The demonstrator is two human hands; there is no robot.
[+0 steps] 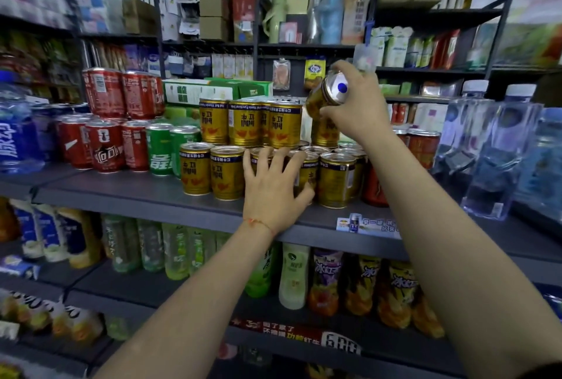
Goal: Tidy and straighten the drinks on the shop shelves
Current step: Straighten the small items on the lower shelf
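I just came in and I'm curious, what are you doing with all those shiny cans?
A person is tidying gold cans on a shop shelf. The right hand grips one tilted gold can above the stacked cans. The left hand rests spread against the front row of cans.

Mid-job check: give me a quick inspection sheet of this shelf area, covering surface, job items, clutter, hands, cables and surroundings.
Surface: grey shelf, front strip bare.
Job's things: gold cans stacked in two tiers; one gold can tilted, lifted above the stack.
Clutter: red cans, green cans, water bottles alongside.
Hands: right hand grips the tilted can; left hand, fingers spread, touches the lower-tier cans.
Cables: nothing seen.
Surroundings: bottled drinks on the shelf below; boxes above.
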